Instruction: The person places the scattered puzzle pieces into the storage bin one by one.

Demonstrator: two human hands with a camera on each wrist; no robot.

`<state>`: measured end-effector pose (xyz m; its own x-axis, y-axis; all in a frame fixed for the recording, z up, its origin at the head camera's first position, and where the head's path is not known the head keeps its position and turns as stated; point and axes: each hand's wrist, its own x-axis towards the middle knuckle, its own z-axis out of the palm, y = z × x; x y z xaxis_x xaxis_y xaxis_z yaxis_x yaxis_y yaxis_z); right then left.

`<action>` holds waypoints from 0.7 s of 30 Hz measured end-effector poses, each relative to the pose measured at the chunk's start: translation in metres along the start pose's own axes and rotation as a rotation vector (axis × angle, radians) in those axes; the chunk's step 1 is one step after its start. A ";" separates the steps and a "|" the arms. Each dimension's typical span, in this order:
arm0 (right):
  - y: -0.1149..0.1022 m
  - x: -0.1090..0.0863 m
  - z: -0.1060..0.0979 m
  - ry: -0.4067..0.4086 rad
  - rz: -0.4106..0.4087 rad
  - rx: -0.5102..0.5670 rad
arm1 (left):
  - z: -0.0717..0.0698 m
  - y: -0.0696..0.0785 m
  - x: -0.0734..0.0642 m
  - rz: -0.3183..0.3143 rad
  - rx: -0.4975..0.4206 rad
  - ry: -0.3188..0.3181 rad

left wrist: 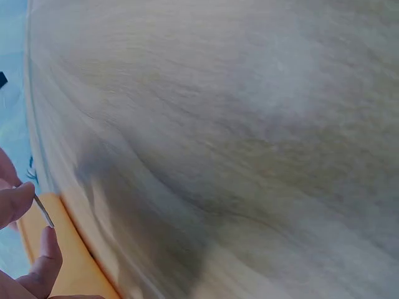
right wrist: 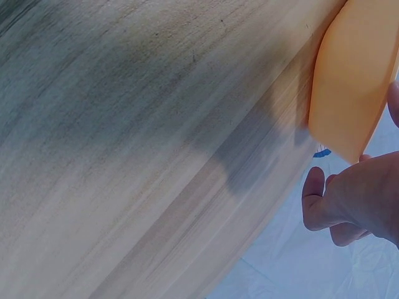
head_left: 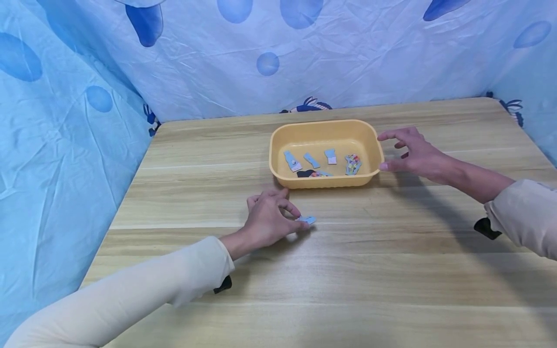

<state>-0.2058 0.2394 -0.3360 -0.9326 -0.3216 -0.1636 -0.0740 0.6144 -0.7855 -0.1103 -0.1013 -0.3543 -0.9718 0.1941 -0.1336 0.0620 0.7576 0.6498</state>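
Observation:
My left hand [head_left: 269, 217] pinches a small light-blue puzzle piece [head_left: 308, 220] between thumb and fingers, low over the table in front of the tray. In the left wrist view that flat piece [left wrist: 43, 210] is seen edge-on between the fingertips. A yellow-orange plastic tray [head_left: 326, 181] stands beyond it, with several puzzle pieces inside, among them a blue one [head_left: 292, 160] and a multicoloured one [head_left: 353, 165]. At the tray's right end is my right hand [head_left: 413, 152], thumb and index finger spread apart and touching the rim. Its other fingers are bent.
The wooden table [head_left: 209, 154] ends just behind the tray. Blue patterned cloth [head_left: 196, 63] hangs along its back and sides. Shadows of both arms fall on the tabletop.

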 end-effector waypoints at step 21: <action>0.001 0.001 0.000 0.005 0.006 0.005 | -0.007 0.032 -0.008 0.178 0.022 -0.009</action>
<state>-0.2066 0.2396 -0.3369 -0.9349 -0.3142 -0.1649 -0.0671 0.6128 -0.7874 -0.1023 -0.0829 -0.3268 -0.9429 0.3321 -0.0248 0.2380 0.7241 0.6473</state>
